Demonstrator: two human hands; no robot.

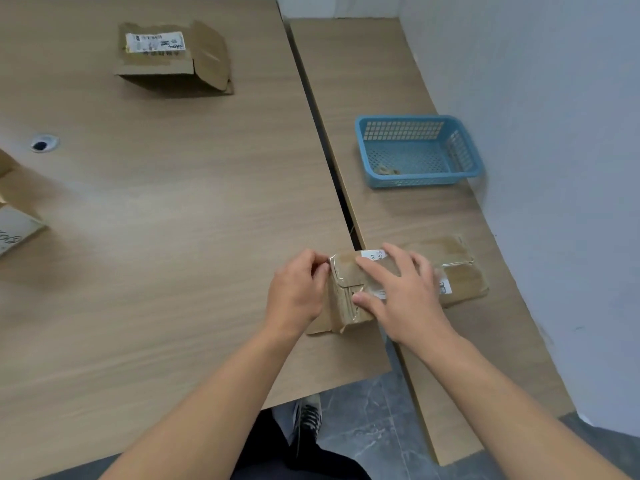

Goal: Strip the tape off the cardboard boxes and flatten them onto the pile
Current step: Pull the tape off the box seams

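The box (346, 275) lies across the gap between two tables. The left hand (298, 292), at the box's 9 o'clock, pinches the tape (333, 263) at its 10 o'clock corner. The right hand (398, 292) presses flat on top, fingers spread. Flat cardboard (460, 275) lies at its 3 o'clock, a basket (419, 182) at 12.

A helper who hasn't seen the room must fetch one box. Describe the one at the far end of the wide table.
Start at the wide wooden table on the left and look to its far end. A brown cardboard box stands there alone. What sets it apart: a long white printed label on top and a flap open on its right.
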